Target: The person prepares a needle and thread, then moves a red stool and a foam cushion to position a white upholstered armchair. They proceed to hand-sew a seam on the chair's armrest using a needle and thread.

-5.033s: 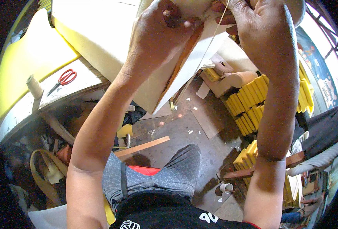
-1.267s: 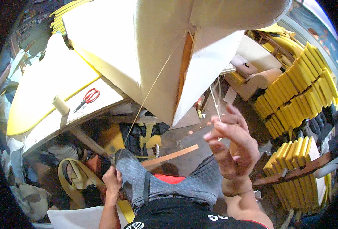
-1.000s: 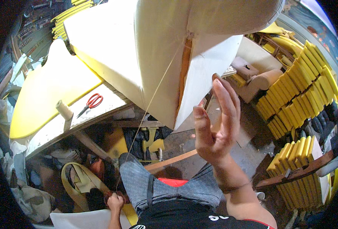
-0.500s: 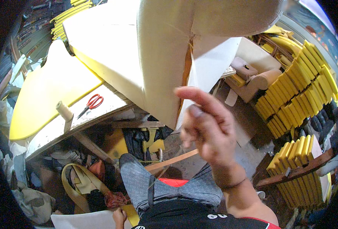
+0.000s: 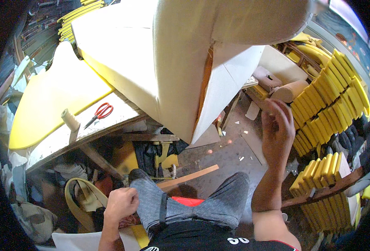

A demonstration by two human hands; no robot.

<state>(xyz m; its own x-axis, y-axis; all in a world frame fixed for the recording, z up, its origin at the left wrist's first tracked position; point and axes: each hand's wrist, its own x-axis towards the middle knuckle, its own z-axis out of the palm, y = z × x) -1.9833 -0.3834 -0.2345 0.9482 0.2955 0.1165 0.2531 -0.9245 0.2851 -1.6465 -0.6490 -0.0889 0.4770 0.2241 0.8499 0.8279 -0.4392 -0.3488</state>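
Observation:
A large cream upholstered cushion [image 5: 180, 62] juts off the workbench above my lap. Its corner seam [image 5: 204, 88] gapes, showing an orange-brown strip inside. My right hand [image 5: 277, 127] is raised to the right of that corner, back toward me, fingers bent close together; I cannot see whether anything is pinched in it. My left hand [image 5: 121, 203] is a closed fist low beside my left knee, on grey trousers [image 5: 193, 205]. No thread shows clearly between hands and seam.
Red-handled scissors [image 5: 99, 113] and a cream thread cone [image 5: 70, 120] lie on the wooden workbench [image 5: 109, 127], beside a yellow foam sheet [image 5: 55, 96]. Stacks of yellow foam pieces [image 5: 331, 100] crowd the right. A wooden strip [image 5: 189, 178] lies on the littered floor.
My right hand dropped from the seam, then swung up and out to the right. My left hand went down from the cushion to my knee and closed into a fist.

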